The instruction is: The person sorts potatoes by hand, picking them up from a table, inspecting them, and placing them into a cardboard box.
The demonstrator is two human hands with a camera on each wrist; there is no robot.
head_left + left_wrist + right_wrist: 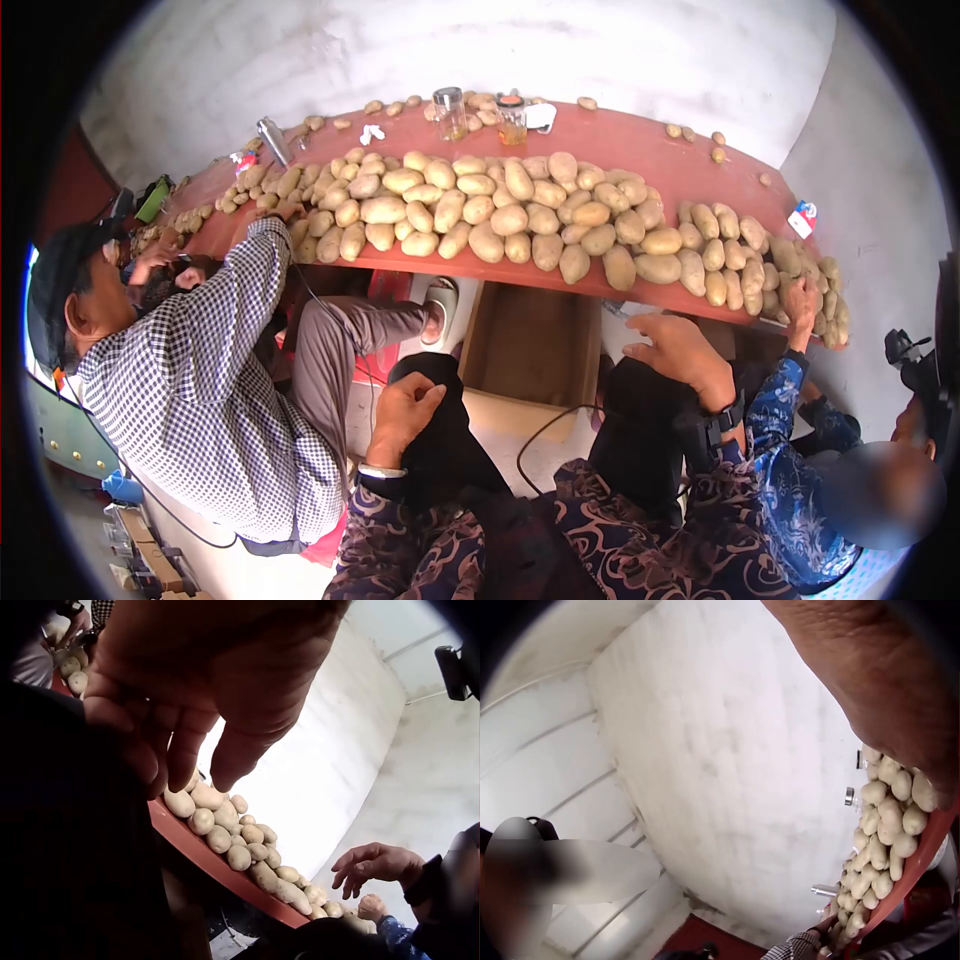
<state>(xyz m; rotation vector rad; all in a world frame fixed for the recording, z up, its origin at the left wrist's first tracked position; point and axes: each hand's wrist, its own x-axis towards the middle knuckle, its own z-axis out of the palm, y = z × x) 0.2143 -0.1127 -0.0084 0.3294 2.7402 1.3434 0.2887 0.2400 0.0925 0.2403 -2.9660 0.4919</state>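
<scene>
A long bank of potatoes (486, 240) lies along the near edge of the red table (630, 125). My left hand (405, 415) is over my left thigh, away from the potatoes, with loosely bent fingers and nothing in them. In the left wrist view its fingers (184, 761) hang down in front of the potatoes (219, 838). Over my right knee, just short of the table edge, my right hand (685, 355) holds nothing, its fingers loosely extended. The right wrist view shows only part of that hand (877, 682), beside the potatoes (889, 817).
A person in a checked shirt (215, 370) sits at left, one arm at the potatoes. At right, a person in a blue sleeve (775, 400) touches potatoes. Jars (450, 115) and a steel flask (273, 141) stand behind the heap. An open cardboard box (530, 345) lies below the table.
</scene>
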